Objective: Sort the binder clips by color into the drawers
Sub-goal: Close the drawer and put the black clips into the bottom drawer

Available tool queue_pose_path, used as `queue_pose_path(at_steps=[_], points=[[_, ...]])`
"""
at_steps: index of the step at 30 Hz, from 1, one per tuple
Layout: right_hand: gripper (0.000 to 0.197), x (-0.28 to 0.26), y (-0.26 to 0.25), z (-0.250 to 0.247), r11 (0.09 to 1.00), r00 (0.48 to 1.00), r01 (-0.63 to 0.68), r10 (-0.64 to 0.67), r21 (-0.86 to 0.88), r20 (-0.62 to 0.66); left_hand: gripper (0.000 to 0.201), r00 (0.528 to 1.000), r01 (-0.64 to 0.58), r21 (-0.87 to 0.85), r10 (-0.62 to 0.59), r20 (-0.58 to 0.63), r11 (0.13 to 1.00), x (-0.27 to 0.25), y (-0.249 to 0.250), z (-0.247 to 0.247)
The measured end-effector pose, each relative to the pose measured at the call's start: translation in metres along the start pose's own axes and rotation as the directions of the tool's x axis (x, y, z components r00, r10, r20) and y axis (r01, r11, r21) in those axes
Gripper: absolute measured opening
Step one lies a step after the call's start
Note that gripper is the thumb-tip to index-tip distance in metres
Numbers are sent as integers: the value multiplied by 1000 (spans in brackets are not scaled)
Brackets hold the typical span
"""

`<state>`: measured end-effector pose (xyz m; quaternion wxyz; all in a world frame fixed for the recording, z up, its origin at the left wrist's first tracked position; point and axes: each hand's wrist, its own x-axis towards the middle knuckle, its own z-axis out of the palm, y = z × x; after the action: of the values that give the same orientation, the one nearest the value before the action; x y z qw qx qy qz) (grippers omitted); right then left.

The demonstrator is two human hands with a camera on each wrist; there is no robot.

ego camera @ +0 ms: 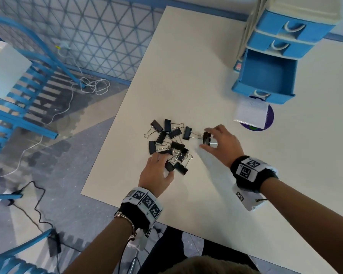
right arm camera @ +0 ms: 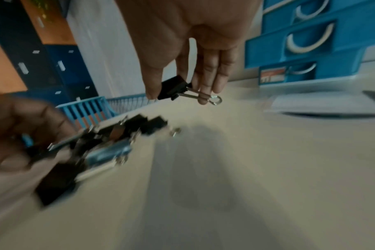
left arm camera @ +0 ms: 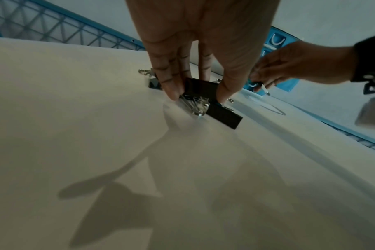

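At the upper right of the head view we see a blue drawer unit [ego camera: 289,36] standing on the white table [ego camera: 186,66]. Its two upper drawers are closed, and the bottom drawer [ego camera: 265,76] is pulled out toward us; the part of its blue floor that shows holds nothing. Just below that drawer, a purple disc [ego camera: 265,123] lies under a clear sleeve with white paper [ego camera: 249,111].

The pile of black binder clips [ego camera: 168,139] lies near the middle of the frame, close to the table's left edge, and some of the wire handles cross.

Our right hand [ego camera: 220,143] pinches one black clip [right arm camera: 173,88] between thumb and fingers. In the right wrist view the clip hangs clear above the table, with its wire loops pointing right. Our left hand [ego camera: 156,173] is at the lower end of the pile, and in the left wrist view its thumb and fingers grip another black clip [left arm camera: 200,88] by its two ends, right above a tangle of wire handles.

Between the pile and the open drawer the tabletop is bare, apart from the disc and sleeve at the right. The table's left edge runs diagonally from the top centre to the lower left, with floor, cables [ego camera: 67,91] and a blue chair [ego camera: 22,99] beyond it. The near edge passes under our left wrist.
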<state>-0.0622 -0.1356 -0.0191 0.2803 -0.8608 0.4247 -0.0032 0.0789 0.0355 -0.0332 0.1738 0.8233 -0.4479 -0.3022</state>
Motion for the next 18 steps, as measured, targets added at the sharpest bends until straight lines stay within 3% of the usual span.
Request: queue_pose_path(at_steps=[4,8,14,18], points=[[48,17,8,-51,998,973,-23,37,62,-226,44,995,-92,2,92,-28,996,5,3,2],[46,48,28,-107,995,924,-82,94,48,-370,42,992,-122,7,122,-21,993,18,19,2],[60,92,70,-155,971,906,-239,234,31,-353,40,978,-203,-62,199,-65,977,49,72,-3],[55,93,77,-150,977,900,-180,212,118,-380,35,956,-276,-111,261,-134,955,86,121,-11]])
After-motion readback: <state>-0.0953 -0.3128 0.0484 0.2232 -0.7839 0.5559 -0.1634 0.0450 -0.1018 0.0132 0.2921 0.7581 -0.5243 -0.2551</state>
